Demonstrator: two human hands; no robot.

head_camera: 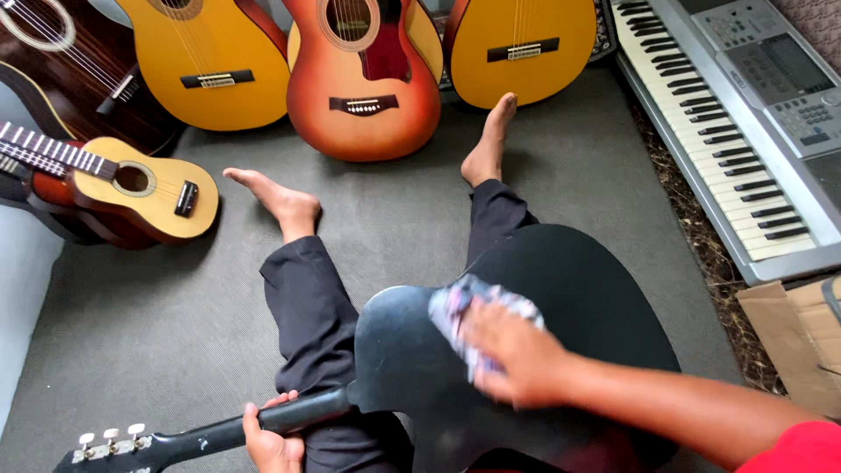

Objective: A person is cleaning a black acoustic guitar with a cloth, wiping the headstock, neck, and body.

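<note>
- Head view: a black guitar (543, 298) lies face down across the lap of a person sitting on a grey mat (175, 298), bare feet stretched out ahead.
- The right hand (512, 355) lies flat on the back of the black guitar, fingers curled down over a crumpled patterned cloth (464, 307); hand and cloth are blurred, so how tightly the cloth is held cannot be told.
- The cloth sits on the black guitar's back near the narrow waist, on the side towards the neck.
- The left hand (272, 438) is wrapped closed around the black guitar's neck (298, 413), just beside the spot where the neck meets the body.
- Further left along that neck is the headstock, with white tuning pegs (109, 435) showing.
- Beyond the black guitar, past the feet, stand a reddish sunburst guitar (363, 96) and two yellow guitars, one (210, 61) to its left, one (526, 48) to its right.
- Left of the black guitar, well apart, a small yellow ukulele (140, 188) lies on its side, with a dark brown guitar (61, 61) behind it.
- Right of the black guitar, a silver keyboard (745, 131) runs along the mat's edge, and a piece of brown cardboard (797, 342) lies nearer the right arm.
</note>
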